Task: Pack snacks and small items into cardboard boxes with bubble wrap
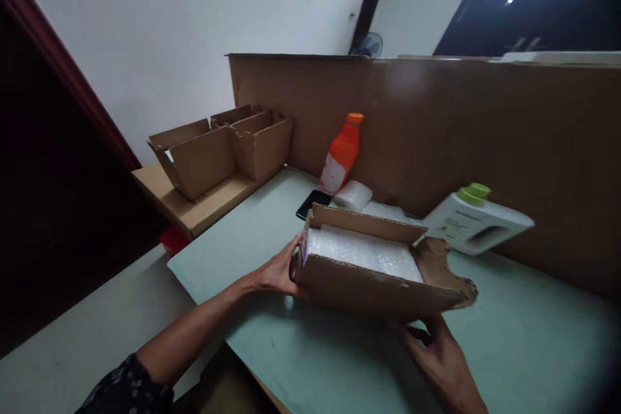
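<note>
An open cardboard box lined with white bubble wrap sits tilted on the pale green table. My left hand grips the box's left end. Under the near right corner, my right hand holds the box from below. One flap at the right end is torn and ragged.
Behind the box lie a black phone, a white wrapped roll, an orange bottle and a white jug with a green cap, all against a tall cardboard wall. Empty open cartons stand at the left.
</note>
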{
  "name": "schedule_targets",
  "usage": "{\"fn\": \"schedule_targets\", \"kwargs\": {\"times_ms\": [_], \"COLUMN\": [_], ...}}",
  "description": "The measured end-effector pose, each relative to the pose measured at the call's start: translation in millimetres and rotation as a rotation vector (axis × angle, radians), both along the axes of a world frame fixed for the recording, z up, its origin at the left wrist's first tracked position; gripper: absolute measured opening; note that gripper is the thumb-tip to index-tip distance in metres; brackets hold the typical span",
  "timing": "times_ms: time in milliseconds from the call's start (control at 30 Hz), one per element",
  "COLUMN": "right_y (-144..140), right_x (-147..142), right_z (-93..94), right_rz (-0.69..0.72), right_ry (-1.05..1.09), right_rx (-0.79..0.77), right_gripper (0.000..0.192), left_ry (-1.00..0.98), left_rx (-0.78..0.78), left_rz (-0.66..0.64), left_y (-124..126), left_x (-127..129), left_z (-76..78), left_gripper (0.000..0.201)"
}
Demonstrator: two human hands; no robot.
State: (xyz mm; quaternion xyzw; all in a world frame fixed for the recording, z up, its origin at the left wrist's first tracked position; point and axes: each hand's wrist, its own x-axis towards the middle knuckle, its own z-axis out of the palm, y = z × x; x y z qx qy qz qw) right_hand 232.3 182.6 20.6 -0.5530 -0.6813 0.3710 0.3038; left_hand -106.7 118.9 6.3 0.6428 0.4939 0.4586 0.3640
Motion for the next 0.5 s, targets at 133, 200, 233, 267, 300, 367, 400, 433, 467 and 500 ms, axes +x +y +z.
{"fn": "schedule_targets", "kwargs": {"times_ms": [133, 200, 233, 267, 300, 367, 400, 433, 467, 500], "right_y": [8.1, 18.1, 24.8, 31.9, 38.8, 49.4, 52.1, 52.9, 51.9, 49.3], "right_x": [-34.0, -68.2, -91.5, -118.5, -148.3, -210.6, -239.5, -264.7, -285.0, -299.6], "right_z": [9.6, 17.5, 21.7, 26.2, 30.8, 40.6, 45.2, 48.7, 50.8, 50.9], "right_rz": [0.033, 0.131, 0.19, 0.257, 0.328, 0.488, 0.55, 0.588, 0.616, 0.638], "right_ry": [0.039, 0.106, 0.149, 0.194, 0.247, 0.358, 0.408, 0.444, 0.466, 0.474], "right_rx": [0.037, 0.041, 0.047, 0.056, 0.073, 0.109, 0.128, 0.151, 0.167, 0.177], "right_gripper": [0.05, 0.047, 0.046, 0.047, 0.049, 0.062, 0.074, 0.082, 0.088, 0.091], "left_ry": [-0.012, 0.009, 0.019, 0.028, 0.032, 0.025, 0.017, 0.011, 0.013, 0.025], "left_rx": [0.034, 0.065, 0.078, 0.089, 0.096, 0.106, 0.118, 0.136, 0.159, 0.183], "left_rz": [0.107, 0.244, 0.331, 0.427, 0.527, 0.722, 0.813, 0.9, 0.983, 1.06], "left_y": [-7.0, -25.8, -36.7, -47.6, -57.9, -74.7, -80.5, -84.3, -86.2, -86.3], "left_x": [-13.4, -33.3, -46.3, -60.7, -75.8, -106.3, -120.8, -134.7, -147.5, -159.2], "left_z": [-2.2, 2.8, 6.4, 10.3, 14.2, 21.0, 23.5, 25.2, 26.1, 26.4], "left_gripper": [0.14, 0.133, 0.129, 0.126, 0.123, 0.119, 0.117, 0.116, 0.114, 0.113]}}
